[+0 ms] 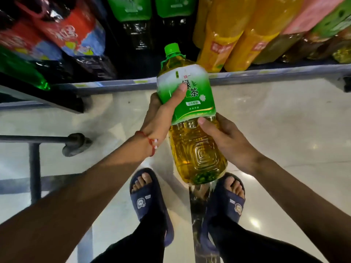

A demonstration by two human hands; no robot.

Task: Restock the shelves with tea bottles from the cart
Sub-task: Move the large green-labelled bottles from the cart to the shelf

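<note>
A large green tea bottle (191, 118) with a green cap, a green-and-white label and yellow liquid is held in the air, cap pointing toward the shelf. My left hand (161, 114) grips its upper left side, thumb across the label. From the right, my right hand (224, 141) grips the lower body, thumb at the label's bottom edge. The shelf edge (266, 73) runs just behind the cap. A gap between dark bottles lies beyond the cap.
The shelf holds red-labelled dark bottles (62, 33), green-labelled dark bottles (133, 19), orange drink bottles (237, 35) and pink-and-green-labelled ones (322, 25). A grey cart frame with a wheel (74, 145) stands at the left. My sandalled feet (146, 198) stand on a glossy pale floor.
</note>
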